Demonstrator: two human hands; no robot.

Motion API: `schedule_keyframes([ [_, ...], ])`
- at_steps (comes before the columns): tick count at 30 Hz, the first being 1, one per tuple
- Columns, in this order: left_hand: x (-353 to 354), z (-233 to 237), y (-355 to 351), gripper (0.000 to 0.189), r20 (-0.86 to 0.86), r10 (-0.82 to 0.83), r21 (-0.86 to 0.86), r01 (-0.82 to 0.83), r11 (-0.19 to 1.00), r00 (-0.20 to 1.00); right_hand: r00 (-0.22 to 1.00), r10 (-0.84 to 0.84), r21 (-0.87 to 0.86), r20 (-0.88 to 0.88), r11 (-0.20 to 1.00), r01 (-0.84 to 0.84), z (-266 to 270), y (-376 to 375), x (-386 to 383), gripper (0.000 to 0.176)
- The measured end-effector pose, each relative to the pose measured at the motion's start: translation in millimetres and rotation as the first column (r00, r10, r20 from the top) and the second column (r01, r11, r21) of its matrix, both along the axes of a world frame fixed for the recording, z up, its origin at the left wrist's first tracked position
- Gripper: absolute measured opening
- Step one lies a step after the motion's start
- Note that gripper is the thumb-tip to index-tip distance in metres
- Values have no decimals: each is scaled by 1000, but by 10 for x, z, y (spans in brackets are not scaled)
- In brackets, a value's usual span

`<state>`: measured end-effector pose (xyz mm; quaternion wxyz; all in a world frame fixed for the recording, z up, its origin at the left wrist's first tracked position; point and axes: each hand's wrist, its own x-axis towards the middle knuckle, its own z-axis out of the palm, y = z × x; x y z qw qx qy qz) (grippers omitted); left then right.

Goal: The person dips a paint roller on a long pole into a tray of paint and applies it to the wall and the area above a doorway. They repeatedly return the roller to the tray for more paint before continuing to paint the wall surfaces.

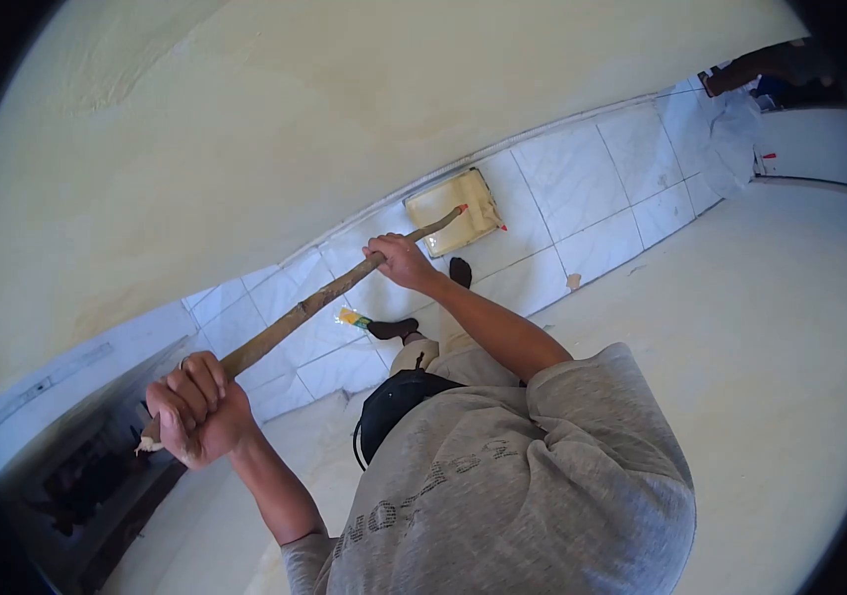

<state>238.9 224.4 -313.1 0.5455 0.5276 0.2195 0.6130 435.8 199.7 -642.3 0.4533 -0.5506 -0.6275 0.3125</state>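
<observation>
My left hand (193,409) is closed round the near end of a long wooden pole (290,319). Further along, my right hand (401,261) grips the same pole. The pole slants toward a paint tray (428,210) on the tiled floor, where cream paint coats the inside. At its far end, a paint roller (484,206) covered in cream paint lies in the tray, with red parts showing. Beside my feet is a small yellow and green packet (352,317).
A cream wall (245,139) rises next to the tray. White floor tiles (572,193) run along its base. Clear plastic sheeting (733,139) lies at the upper right, near part of another person (761,69). Dark furniture or objects (86,486) show at the lower left.
</observation>
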Motion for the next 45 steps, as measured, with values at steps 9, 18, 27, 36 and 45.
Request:
schedule_keyframes([
  [9,-180,-301,9,35,-44,-79,-116,73,991,996,991,136,-183,15,974,-131,-266,123,42,10],
  [18,-602,-370,-319,41,-88,-107,-254,82,964,990,963,269,-243,-1,934,-261,-372,60,-108,19],
  [27,-1435,-498,-557,41,-194,-60,-341,-10,940,979,952,295,-259,85,929,-264,-587,-139,-715,19],
  [36,-1556,-380,-467,42,-209,-107,-316,36,948,972,959,259,-295,114,931,-217,-451,-134,-897,16],
  [45,-1734,-319,-455,46,-245,-43,-289,-31,957,969,962,250,-248,106,944,-218,-309,-96,-1059,19],
])
